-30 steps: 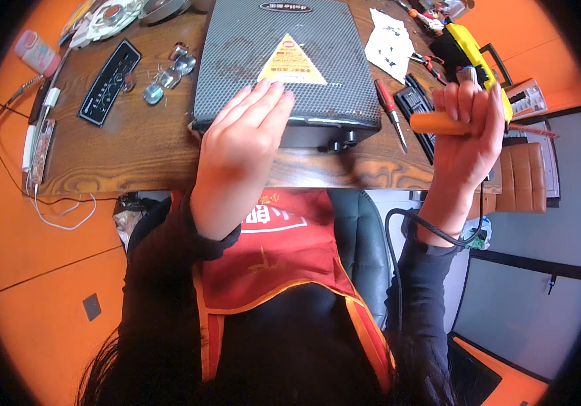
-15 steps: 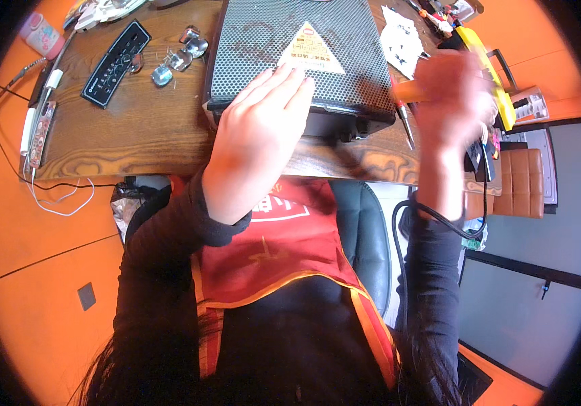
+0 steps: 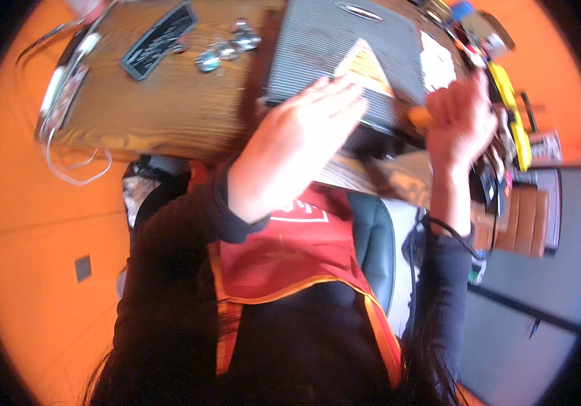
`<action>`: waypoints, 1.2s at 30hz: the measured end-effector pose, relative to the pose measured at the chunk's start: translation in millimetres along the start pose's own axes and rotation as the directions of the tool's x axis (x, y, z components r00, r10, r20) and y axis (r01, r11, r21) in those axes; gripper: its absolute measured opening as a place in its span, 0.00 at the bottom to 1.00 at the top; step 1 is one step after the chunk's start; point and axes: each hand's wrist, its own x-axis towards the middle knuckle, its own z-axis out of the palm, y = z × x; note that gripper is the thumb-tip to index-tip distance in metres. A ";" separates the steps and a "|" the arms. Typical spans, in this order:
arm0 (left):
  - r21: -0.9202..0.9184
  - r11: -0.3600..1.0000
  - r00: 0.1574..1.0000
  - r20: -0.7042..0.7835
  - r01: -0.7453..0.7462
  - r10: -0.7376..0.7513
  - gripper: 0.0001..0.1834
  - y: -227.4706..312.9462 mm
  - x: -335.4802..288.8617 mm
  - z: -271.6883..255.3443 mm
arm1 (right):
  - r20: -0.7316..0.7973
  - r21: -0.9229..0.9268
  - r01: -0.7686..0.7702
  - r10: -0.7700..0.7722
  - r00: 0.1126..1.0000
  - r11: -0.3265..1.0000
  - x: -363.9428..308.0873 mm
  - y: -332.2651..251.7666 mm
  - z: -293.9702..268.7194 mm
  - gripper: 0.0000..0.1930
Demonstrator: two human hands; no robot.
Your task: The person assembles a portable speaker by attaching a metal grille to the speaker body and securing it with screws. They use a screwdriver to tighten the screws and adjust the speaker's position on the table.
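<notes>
A black metal box with a perforated top (image 3: 311,40) and a triangular yellow-white label (image 3: 361,66) stands on the wooden table. Across its near edge reaches my left hand (image 3: 297,139), fingers stretched out and side by side, their tips over the label's lower left part; nothing is held in it. To the right of the box my right hand (image 3: 463,122) is raised in a fist. From its left side pokes the rounded orange end of a tool (image 3: 420,117). The rest of that tool is hidden in the fist, so its kind cannot be told.
Left of the box lie a black control panel (image 3: 160,40) and several shiny round metal-and-glass pieces (image 3: 226,49). A power strip (image 3: 68,98) runs along the table's left edge. White paper (image 3: 437,62) and a yellow case (image 3: 512,111) are at the right. A dark cable hangs by my right wrist.
The view has swung, so the table and box appear shifted right and up. My right fist still grips the orange tool and shows less blur. My left hand stays flat at the box.
</notes>
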 end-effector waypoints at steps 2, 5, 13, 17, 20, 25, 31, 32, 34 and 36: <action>0.129 0.983 0.976 -0.191 0.131 -0.105 0.21 -0.6 -21.5 -14.7 | -0.043 0.002 -0.035 0.036 0.998 0.999 -0.1 -1.9 -1.7 0.24; -0.144 0.889 0.792 -0.408 0.435 -0.454 0.24 -8.9 -46.8 -28.0 | -0.084 0.101 -0.070 0.079 0.993 0.992 3.0 -14.1 4.4 0.24; -0.586 0.740 0.729 -0.341 0.329 -0.594 0.32 -24.4 -30.0 17.6 | 0.288 0.347 -0.175 0.073 0.955 0.921 3.3 -20.1 73.8 0.25; -0.574 0.736 0.711 -0.342 0.360 -0.614 0.30 -21.8 -26.6 16.7 | 0.316 0.325 -0.166 0.058 0.947 0.931 -2.4 -12.7 93.1 0.26; -0.692 0.643 0.673 -0.307 0.328 -0.673 0.31 -17.8 -25.4 17.3 | 0.336 0.367 -0.224 0.096 0.937 0.903 -4.3 -4.8 103.0 0.26; -0.880 0.443 0.579 -0.272 0.174 -0.769 0.31 -14.4 -21.6 22.0 | 0.387 0.319 -0.258 0.123 0.914 0.912 -12.6 11.8 110.4 0.26; -0.853 0.487 0.620 -0.282 0.187 -0.732 0.29 -13.4 -21.0 19.8 | 0.385 0.242 -0.036 -0.062 0.921 0.970 -16.4 26.1 107.4 0.26; -0.842 0.505 0.625 -0.291 0.193 -0.724 0.29 -14.0 -20.7 19.7 | 0.381 0.287 -0.048 -0.067 0.922 0.957 -15.6 26.6 107.2 0.26; -0.835 0.508 0.616 -0.291 0.210 -0.732 0.26 -14.7 -20.8 19.6 | 0.384 0.345 -0.089 -0.054 0.922 0.934 -14.2 26.5 107.3 0.25; -0.829 0.509 0.602 -0.290 0.230 -0.744 0.24 -13.2 -22.3 19.8 | 0.458 0.268 -0.090 -0.045 0.888 0.959 -13.9 25.3 108.0 0.25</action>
